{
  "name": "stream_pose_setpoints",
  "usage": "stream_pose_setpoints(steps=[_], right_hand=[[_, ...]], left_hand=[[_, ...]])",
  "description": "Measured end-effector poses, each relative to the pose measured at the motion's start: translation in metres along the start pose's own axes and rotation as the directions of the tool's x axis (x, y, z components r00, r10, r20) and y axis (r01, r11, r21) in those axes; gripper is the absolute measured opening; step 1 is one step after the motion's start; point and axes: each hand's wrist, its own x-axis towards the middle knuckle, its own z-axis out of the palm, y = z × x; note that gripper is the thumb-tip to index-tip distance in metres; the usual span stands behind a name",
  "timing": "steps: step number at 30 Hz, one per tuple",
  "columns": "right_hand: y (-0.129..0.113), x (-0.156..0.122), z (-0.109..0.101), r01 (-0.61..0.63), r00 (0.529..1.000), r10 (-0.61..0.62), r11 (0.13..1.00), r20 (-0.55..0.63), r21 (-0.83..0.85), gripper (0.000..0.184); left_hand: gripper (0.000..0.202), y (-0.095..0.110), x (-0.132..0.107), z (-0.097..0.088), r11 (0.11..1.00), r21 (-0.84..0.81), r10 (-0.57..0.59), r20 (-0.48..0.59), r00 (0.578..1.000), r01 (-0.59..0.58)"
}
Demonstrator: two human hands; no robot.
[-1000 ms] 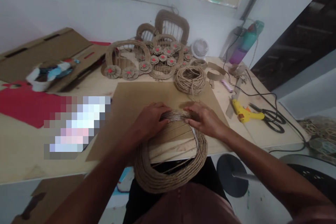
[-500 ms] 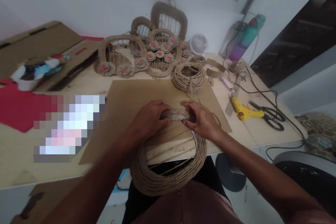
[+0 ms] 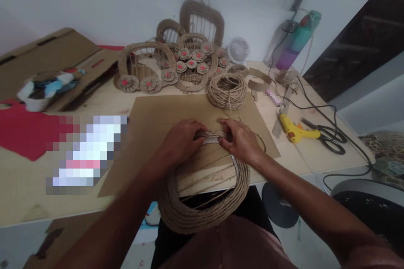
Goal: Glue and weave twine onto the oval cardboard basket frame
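Observation:
A rounded frame wrapped in brown twine (image 3: 205,220) lies partly on the table's front edge and partly over my lap. Several strands cross its open middle. My left hand (image 3: 184,141) is closed on the far rim of the frame, thumb toward me. On the same rim, a little to the right, my right hand (image 3: 241,141) grips with thumb and fingers. Between the two hands a short stretch of twine rows shows, with a pale strip along its inner edge. Just beyond the hands sits a coil of twine (image 3: 227,92), with a strand running down toward my right hand.
Under the work lies a cardboard sheet (image 3: 151,113). To the right are a yellow glue gun (image 3: 296,130), black scissors (image 3: 331,138) and a cord. Finished twine frames with paper flowers (image 3: 151,84) stand at the back, beside a small white fan (image 3: 239,50). Red material (image 3: 28,138) lies left.
Both hands keep their hold on the far rim, with the right fingers shifted slightly along it. The whole view has moved a little; the frame stays nearly in place.

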Motion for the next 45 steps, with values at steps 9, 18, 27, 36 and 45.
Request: stream_pose_setpoints(steps=[9,18,27,36,45], right_hand=[[0.002,-0.004,-0.008,-0.015,0.998,0.02,0.995,-0.057,0.097,0.038],[0.005,-0.033,-0.014,0.055,0.98,-0.01,0.973,-0.199,0.223,0.032],[0.004,-0.033,-0.006,0.033,0.982,0.0,0.984,-0.188,0.175,0.033],[0.005,-0.049,-0.007,0.036,0.979,0.004,0.981,-0.204,0.191,0.029],[0.01,-0.06,-0.002,-0.033,0.971,0.116,0.932,-0.21,0.36,0.029]], left_hand=[[0.039,-0.015,-0.015,-0.017,0.969,-0.233,-0.107,-0.115,0.988,0.078],[0.039,-0.023,-0.05,-0.004,0.988,-0.147,0.008,-0.235,0.972,-0.044],[0.036,-0.012,-0.022,0.006,0.995,-0.102,-0.017,-0.15,0.989,0.002],[0.025,-0.005,-0.009,0.009,0.997,-0.072,-0.031,-0.09,0.995,0.024],[0.03,0.001,0.001,0.004,0.98,-0.195,-0.047,-0.045,0.998,0.037]])
